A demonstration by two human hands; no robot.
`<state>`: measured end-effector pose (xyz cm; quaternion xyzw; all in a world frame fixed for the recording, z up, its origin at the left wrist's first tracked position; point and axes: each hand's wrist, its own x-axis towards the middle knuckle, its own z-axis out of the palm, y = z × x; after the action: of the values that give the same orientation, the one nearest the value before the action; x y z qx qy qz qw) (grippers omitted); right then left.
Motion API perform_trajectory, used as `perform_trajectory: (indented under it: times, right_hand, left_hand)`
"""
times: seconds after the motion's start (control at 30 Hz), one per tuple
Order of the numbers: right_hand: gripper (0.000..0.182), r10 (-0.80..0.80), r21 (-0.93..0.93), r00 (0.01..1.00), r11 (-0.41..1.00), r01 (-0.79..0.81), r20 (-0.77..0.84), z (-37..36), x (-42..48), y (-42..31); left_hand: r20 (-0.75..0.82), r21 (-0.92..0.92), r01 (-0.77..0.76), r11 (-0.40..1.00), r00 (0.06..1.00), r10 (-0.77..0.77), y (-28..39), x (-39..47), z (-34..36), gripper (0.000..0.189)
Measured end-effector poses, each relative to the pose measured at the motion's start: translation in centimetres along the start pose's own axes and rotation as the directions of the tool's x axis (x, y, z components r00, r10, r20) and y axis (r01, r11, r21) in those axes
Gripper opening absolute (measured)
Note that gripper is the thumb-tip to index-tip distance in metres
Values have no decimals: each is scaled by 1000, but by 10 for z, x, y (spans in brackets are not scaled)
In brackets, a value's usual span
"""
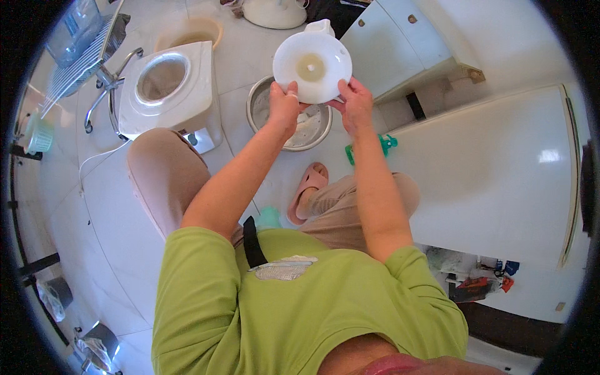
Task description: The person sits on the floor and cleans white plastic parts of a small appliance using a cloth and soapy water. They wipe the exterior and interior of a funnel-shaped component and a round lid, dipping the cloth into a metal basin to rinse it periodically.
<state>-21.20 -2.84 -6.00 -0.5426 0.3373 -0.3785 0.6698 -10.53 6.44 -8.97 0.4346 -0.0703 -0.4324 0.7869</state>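
A round white bowl-shaped part (287, 65), with a yellowish centre and a handle-like block on its far edge, is held up between my hands. My left hand (284, 107) grips its near left edge, thumb on top. On the near right edge my right hand (355, 103) holds it the same way. Below it on the floor stands a metal basin (253, 117), partly covered by the part and my left hand. Whitish, sudsy-looking water (304, 133) and something pale show inside the basin. Whether the part is a lid or a vessel, I cannot tell.
Left of the basin is a white box-like unit (199, 61) with a round opening. A tan tub (213, 30) stands behind it. Near my right forearm is a green bottle (389, 143). White cabinets (483, 168) line the right, and a wheeled metal stand (108, 79) is far left.
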Motion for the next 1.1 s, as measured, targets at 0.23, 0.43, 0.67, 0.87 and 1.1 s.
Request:
perform_trajectory:
  times: [0.23,0.43,0.67,0.87,1.1]
  right_hand:
    - [33,-97,44,995,994,96,21,9,-2,-34]
    - [25,-111,-37,994,993,110,-18,0,29,-58]
    - [23,-183,-111,983,977,180,-11,10,55,-45]
    - [26,-132,-35,991,991,133,26,7,71,-40]
    - [22,-99,23,994,995,100,-44,18,79,-42]
  left_hand:
    - [175,-68,14,998,985,-2,26,0,10,31]
    - [224,-3,58,998,973,-56,47,9,28,34]
    - [172,-72,22,997,985,-9,41,27,23,36]
    - [91,-97,4,995,996,5,42,37,32,39]
    - [155,-41,12,999,988,-6,53,41,32,49]
